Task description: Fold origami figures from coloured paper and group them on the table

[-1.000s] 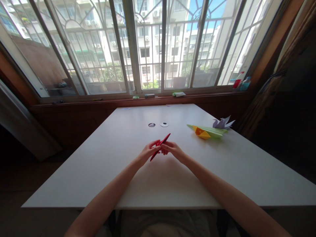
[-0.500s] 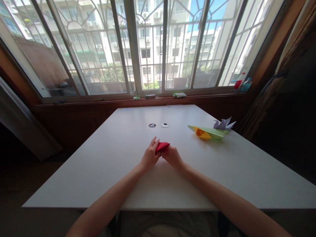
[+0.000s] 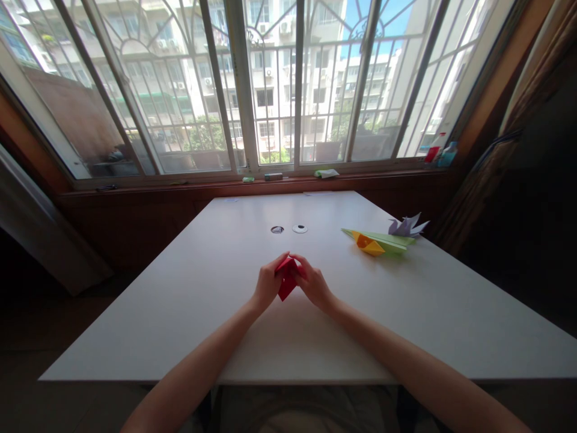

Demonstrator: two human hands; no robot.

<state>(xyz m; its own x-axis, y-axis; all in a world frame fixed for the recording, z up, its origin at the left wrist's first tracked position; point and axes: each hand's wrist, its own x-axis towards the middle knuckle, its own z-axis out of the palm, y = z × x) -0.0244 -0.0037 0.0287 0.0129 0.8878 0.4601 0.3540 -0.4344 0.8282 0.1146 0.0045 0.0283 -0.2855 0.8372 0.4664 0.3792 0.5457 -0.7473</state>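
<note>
A folded piece of red paper (image 3: 287, 281) is held between both hands over the middle of the white table (image 3: 180, 325). My left hand (image 3: 267, 280) grips its left side, and my right hand (image 3: 312, 284) grips its right side. The fingertips of both hands come close together at the paper's far edge. One pointed corner of the paper faces down toward me, and its folds part in the middle. Parts of the fingers behind the paper are hidden.
To the right lie a yellow paper boat (image 3: 368, 245), a light green paper plane (image 3: 396, 242) and a lilac paper crane (image 3: 407, 226) near the table's edge. Two round grommets, the left one (image 3: 277, 230) and the right one (image 3: 300, 229), are set into the tabletop. Bottles (image 3: 439, 150) stand on the windowsill.
The red paper has been turned from lying sideways to having a corner pointing toward me, with its folds spread more. The left fingers have come down around it.
</note>
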